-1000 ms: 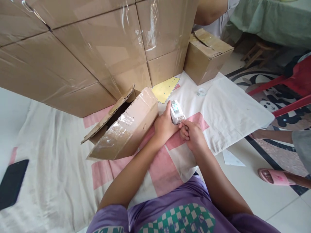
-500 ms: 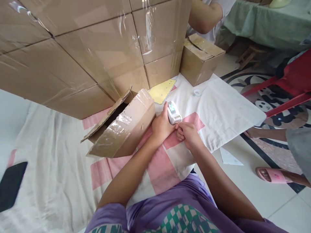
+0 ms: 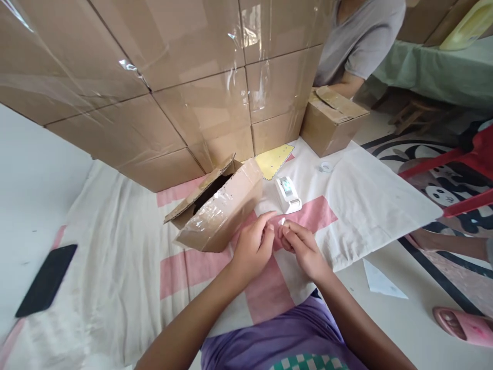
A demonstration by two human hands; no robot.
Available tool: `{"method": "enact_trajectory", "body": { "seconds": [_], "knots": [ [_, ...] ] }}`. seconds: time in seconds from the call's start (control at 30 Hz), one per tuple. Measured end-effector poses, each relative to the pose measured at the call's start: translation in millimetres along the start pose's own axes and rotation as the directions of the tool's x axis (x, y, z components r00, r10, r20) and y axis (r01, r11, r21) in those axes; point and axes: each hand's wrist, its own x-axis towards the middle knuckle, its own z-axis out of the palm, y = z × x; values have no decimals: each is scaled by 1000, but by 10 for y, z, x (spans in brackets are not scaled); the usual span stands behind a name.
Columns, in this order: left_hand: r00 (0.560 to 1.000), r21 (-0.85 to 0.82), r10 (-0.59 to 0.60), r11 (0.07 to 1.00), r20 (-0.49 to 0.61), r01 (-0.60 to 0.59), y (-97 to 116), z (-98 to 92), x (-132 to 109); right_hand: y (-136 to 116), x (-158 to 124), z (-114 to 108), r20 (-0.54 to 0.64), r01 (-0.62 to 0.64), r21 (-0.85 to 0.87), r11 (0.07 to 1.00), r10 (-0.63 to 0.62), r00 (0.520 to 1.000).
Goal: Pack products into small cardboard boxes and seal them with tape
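View: we look down from our own head at our two hands, held close together above a white and pink sheet [image 3: 115, 241] spread on the floor.
Right hand [image 3: 302, 249]: we pinch a small white slip [image 3: 282, 222] at the fingertips, the other fingers curled in.
Left hand [image 3: 254, 246]: our thumb and first finger reach to the slip from the other side; we cannot tell whether they grip it or only touch it.
Slip: it sits between our two hands, raised just over a pink patch of the sheet.
White device [image 3: 288, 195]: small and boxy with a green window, it lies alone on the sheet just beyond our fingertips, touched by neither hand.
Open box [image 3: 219, 210]: brown cardboard tipped on its side, flap open, just left of our left hand.
Box stack [image 3: 185, 82]: taped cartons fill the upper left like a wall.
Yellow card [image 3: 274, 160]: flat at the foot of the stack.
Tape roll [image 3: 325, 167]: clear, on the sheet beyond the device.
Small carton [image 3: 333, 121]: behind the tape roll.
Phone [image 3: 46, 280]: dark, far left on the sheet.
Other person [image 3: 362, 41]: a grey sleeve, top right.
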Motion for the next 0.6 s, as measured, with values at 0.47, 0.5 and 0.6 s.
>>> {"method": "enact_trajectory", "body": {
  "seconds": [0.47,0.5,0.6],
  "knots": [
    [824,220,238,965,-515,-141,33,-371,-776,-529,269,141,184,466,-640,611,-468,864],
    [806,239,233,964,-544,-117,35,-414,-804,-562,407,116,190,524,-687,503,-572,798],
    [774,290,204,957,-599,-27,38,-569,-804,-613,854,118,344,596,-755,272,-610,714]
  ]
}}
